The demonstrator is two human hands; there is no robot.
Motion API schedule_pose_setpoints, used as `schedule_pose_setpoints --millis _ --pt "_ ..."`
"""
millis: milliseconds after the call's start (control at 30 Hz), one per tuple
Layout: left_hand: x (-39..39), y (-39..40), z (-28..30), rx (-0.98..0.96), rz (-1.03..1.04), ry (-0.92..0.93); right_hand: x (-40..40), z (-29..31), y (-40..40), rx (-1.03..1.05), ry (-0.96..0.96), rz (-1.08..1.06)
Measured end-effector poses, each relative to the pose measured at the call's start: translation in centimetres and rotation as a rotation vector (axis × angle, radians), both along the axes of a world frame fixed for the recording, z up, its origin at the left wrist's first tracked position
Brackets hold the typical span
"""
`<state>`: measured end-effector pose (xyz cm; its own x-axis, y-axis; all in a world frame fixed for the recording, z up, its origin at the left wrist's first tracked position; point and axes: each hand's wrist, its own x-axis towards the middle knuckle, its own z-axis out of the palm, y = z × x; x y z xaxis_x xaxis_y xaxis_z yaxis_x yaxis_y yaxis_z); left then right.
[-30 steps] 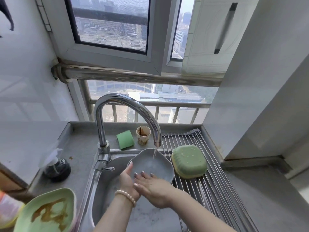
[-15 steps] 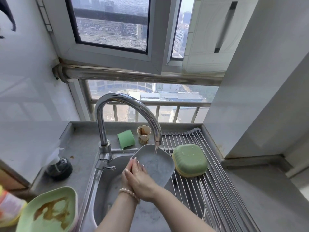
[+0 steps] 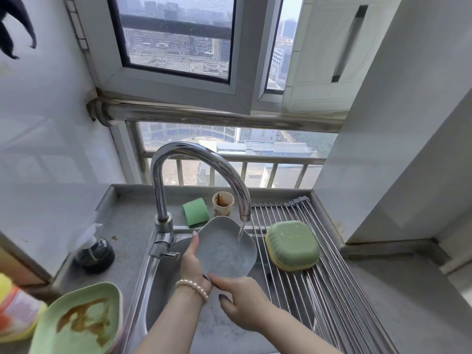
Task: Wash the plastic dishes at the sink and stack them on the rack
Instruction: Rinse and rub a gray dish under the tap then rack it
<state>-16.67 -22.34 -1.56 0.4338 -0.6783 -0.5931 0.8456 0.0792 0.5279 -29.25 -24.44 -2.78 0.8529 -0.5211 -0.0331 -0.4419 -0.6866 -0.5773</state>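
While water from the faucet runs: grey dish tilted over the sink, left hand gripping its edge, right hand at its lower rim (grip apparently pinching, partly hidden). Washed green dishes already racked; stained green plate still waiting.

We see a glossy chrome-finished metal tap above a dull, scuffed stainless steel sink. The grey plate looks like matt plastic, wet under the water. The drying rack is made of smooth, shiny metal rods, and the green upturned dish on it is smooth plastic beaded with droplets. The stained green plate has a soft plastic sheen. The cup looks like paper, the green sponge matt. The worktop is dull, spotted metal, and the bracelet carries lustrous pearly beads.
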Motion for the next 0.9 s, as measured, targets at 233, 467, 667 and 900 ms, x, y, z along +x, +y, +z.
schedule_pose_setpoints --millis 233,467,667,900 --pt "-1.3 -0.2 -0.6 0.141 0.213 -0.002 2.4 -1.5 0.8 -0.408 0.447 -0.220" --pt "-0.1 0.9 -0.9 0.172 0.249 -0.009 3.0 -1.5 1.1 -0.591 0.489 -0.112" --pt "0.3 1.5 -0.3 0.235 0.301 -0.091 0.9 -3.4 -0.3 -0.392 -0.111 0.014" --pt "0.7 2.0 -0.9 0.208 0.149 -0.067 -0.2 -0.9 -2.5 -0.443 0.351 -0.024"
